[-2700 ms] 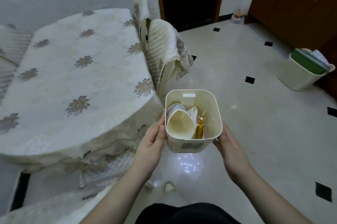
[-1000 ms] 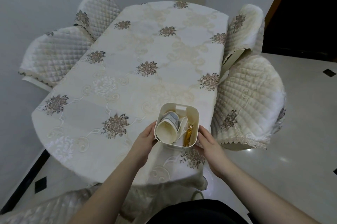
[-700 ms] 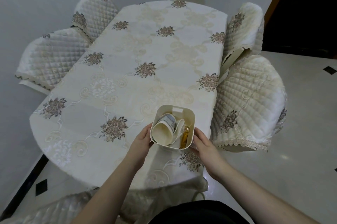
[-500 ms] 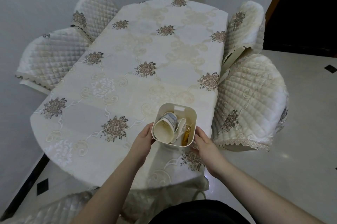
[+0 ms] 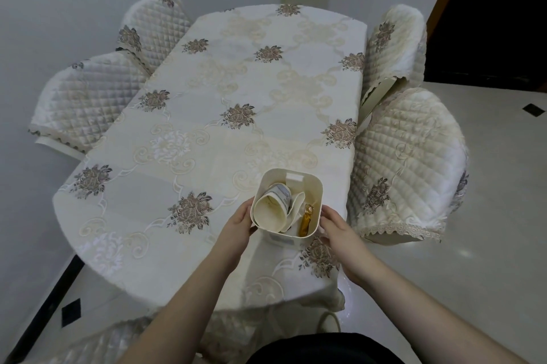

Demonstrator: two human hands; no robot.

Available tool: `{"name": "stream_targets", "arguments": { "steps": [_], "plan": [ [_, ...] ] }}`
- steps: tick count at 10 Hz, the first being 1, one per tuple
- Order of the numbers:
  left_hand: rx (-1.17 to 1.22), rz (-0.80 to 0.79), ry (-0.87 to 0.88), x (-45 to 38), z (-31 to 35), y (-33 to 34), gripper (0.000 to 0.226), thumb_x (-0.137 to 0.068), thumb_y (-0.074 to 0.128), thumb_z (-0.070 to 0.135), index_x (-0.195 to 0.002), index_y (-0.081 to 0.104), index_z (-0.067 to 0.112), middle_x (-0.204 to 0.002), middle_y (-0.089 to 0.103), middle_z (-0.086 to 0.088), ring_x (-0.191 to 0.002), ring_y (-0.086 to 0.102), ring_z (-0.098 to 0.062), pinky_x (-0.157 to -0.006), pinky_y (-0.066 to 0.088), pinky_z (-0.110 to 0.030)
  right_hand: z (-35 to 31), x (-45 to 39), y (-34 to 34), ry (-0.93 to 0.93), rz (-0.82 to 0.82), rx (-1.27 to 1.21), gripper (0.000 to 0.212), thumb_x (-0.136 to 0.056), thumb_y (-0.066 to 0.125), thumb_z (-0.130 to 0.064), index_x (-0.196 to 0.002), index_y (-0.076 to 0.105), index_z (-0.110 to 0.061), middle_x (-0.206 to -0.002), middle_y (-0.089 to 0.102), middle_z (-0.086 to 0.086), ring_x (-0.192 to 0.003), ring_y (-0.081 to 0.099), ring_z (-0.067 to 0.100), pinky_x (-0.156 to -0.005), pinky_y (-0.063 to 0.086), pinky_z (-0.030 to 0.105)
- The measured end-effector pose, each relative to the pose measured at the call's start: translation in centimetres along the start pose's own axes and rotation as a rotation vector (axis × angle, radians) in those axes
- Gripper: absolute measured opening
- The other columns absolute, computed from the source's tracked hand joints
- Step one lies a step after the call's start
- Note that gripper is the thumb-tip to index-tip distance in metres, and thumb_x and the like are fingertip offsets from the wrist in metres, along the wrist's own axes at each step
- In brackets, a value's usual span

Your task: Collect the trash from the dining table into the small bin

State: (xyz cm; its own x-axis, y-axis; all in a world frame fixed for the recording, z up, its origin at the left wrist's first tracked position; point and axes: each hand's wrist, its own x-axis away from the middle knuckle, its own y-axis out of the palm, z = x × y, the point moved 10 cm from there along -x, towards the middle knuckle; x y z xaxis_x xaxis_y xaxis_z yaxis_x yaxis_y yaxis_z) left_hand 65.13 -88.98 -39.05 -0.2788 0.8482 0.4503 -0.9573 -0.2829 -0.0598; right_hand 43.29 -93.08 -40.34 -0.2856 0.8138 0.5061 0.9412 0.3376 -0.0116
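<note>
Head view, looking down on an oval dining table [image 5: 225, 115] under a cream floral tablecloth [image 5: 165, 186], with quilted chair covers at the left and right edges of the frame. The small bin [image 5: 288, 240], a cream plastic tub with rounded corners, sits in the lower centre of the frame over the table's near right end; whether its base rests on the cloth or hangs just above it cannot be told. The left hand [image 5: 238, 223] lies against the bin's left wall, and the right hand [image 5: 336, 229] against its right wall, fingers wrapped round the sides, so the bin is clasped between the two.

Inside the bin: a paper cup [image 5: 273, 209] lying tilted with its mouth toward the camera, a folded white sheet, probably a napkin [image 5: 296, 209], beside it, and a gold foil wrapper [image 5: 306, 221] standing against the right wall. No loose trash shows on the visible tablecloth, so collection appears finished or nearly so.

Handling, as judged from these contents: the load is paper and foil, so the bin should be light. Its walls look stiff but smooth, and may slip under a one-sided pinch; opposed palms on the two side walls, below the rim, give the surest hold. The cup is soft and crushes easily. The bin stands near the table edge, so it should be kept upright and set well inboard.
</note>
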Motion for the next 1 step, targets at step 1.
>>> {"name": "stream_targets", "arguments": {
  "steps": [1],
  "plan": [
    [-0.002,0.122,-0.005,-0.42,-0.65,-1.68,0.038,-0.111,0.037,0.027,-0.146,0.052,0.024,-0.138,0.059,0.003,-0.128,0.056,-0.017,-0.109,0.047,-0.039,0.32,-0.04,-1.04,0.005,0.033,0.066,0.047,-0.095,0.044,-0.038,-0.141,0.041,-0.032,-0.146,0.043,-0.011,-0.132,0.041,0.010,-0.113,0.033,0.043]
  ]
}}
